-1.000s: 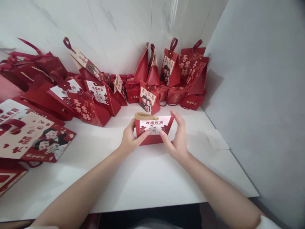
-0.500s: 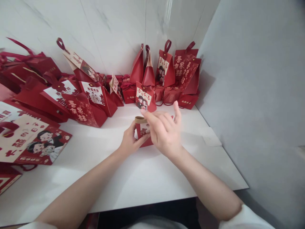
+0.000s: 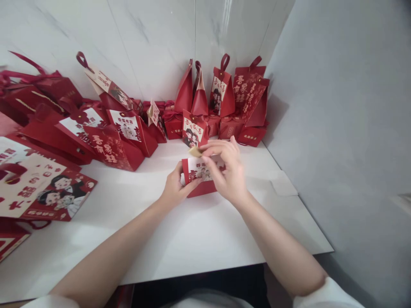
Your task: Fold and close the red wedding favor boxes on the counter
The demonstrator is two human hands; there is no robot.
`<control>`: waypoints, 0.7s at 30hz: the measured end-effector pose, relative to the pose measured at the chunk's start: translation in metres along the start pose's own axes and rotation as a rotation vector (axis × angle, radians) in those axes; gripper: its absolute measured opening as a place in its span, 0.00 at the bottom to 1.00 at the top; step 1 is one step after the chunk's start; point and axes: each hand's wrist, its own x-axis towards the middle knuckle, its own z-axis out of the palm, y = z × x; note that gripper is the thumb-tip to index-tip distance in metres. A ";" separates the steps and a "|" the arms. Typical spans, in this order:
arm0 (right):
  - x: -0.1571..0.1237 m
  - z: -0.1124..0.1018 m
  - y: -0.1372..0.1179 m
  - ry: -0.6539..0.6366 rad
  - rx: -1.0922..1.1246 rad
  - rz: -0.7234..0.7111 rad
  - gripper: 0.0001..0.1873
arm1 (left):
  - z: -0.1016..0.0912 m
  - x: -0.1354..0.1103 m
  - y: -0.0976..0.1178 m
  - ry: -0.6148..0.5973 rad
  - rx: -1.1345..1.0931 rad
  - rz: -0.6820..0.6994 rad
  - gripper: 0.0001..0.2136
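Observation:
A small red gift box (image 3: 204,188) with a white printed front panel rests on the white table before me. My left hand (image 3: 177,185) is closed round its left side, thumb across the front and fingers behind. Above the box's top edge, my right hand (image 3: 230,170) pinches a tan ribbon (image 3: 195,152) between thumb and fingers. Its lower end is hidden, so whether it is joined to the box cannot be made out. Directly behind stands another red gift box (image 3: 195,130) with a cartoon couple on its front.
Several red gift boxes (image 3: 221,92) stand along the marble wall, some stacked on smaller boxes (image 3: 174,127). More red boxes (image 3: 112,147) crowd the left, with a large printed one (image 3: 41,188) near the front. A grey wall (image 3: 346,128) bounds the table (image 3: 205,239) on the right.
My right hand has taken hold of the tan ribbon, which stood as a loop at the box's top left, and lifts it up and slightly right. My left hand keeps its grip.

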 end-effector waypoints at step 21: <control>-0.016 -0.013 0.008 -0.165 -0.259 -0.156 0.27 | -0.005 -0.001 -0.009 0.160 0.130 0.212 0.37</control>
